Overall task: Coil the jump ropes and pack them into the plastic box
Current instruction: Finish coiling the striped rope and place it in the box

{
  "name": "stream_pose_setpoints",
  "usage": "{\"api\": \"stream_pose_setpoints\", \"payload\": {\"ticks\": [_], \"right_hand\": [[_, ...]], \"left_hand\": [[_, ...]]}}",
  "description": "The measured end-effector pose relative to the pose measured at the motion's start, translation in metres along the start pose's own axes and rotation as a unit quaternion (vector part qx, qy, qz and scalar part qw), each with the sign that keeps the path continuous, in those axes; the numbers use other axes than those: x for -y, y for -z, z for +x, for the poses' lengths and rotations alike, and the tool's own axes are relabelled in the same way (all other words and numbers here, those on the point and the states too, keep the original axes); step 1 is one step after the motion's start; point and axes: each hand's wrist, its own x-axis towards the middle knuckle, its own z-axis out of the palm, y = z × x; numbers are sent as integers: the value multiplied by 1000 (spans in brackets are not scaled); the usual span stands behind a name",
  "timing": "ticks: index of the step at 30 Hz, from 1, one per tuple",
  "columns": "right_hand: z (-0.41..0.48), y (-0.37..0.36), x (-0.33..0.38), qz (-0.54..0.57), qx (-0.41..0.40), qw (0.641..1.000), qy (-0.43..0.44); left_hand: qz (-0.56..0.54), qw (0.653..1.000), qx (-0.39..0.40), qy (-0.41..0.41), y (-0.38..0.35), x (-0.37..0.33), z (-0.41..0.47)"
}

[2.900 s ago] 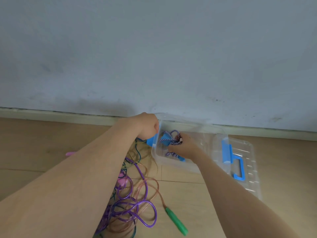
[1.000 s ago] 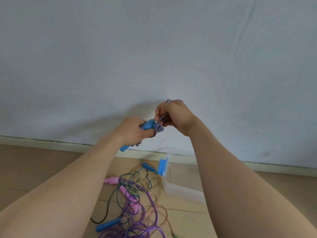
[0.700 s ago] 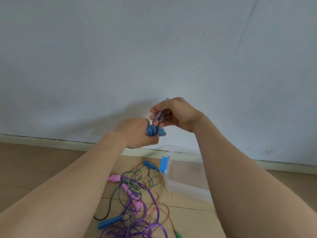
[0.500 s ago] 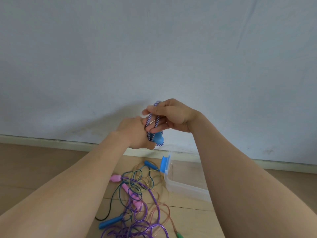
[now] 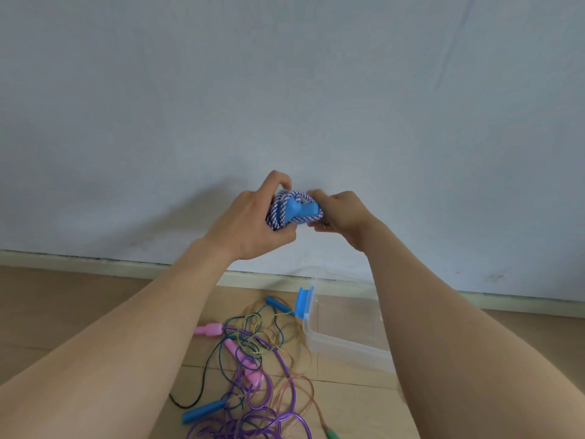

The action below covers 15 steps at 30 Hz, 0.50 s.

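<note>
One wide-angle camera on the person's head faces forward and slightly down at the wall point(image 5: 285, 90) and floor point(image 5: 63, 312), close behind the left hand point(image 5: 250, 223) and right hand point(image 5: 343, 217) raised mid-frame

Open-topped plastic box point(image 5: 348, 351) seemingly unobstructed from above; tangled ropes point(image 5: 253, 373) just beside its left wall.

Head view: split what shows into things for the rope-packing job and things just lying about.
Job: striped rope, gripped by left hand and right hand; plastic box; tangled ropes beside it.
Not the job: wall; skirting board; floor.
</note>
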Motion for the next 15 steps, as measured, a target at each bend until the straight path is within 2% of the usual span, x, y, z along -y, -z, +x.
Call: {"api": "stream_pose_setpoints", "payload": {"ticks": [2,5,9,11,13,15], "right_hand": [[-5,1,7,88,18,996,8],[-3,1,10,110,8,993,31],[3,0,3,-11,-52,998,25],[7,0,-1,-102,-98,989,41],[12,-2,-4,-195,-144,967,71],[13,-7,-5,-214,-167,959,85]], "left_hand": [[-24,999,-20,-19,0,-2,2],[-55,997,-39,-35,0,-4,3],[-57,998,-24,-30,0,-3,5],[-75,997,-31,-10,-2,-3,7],[-116,991,-64,24,-4,-7,13],[-213,972,-70,70,-5,-13,21]]}}
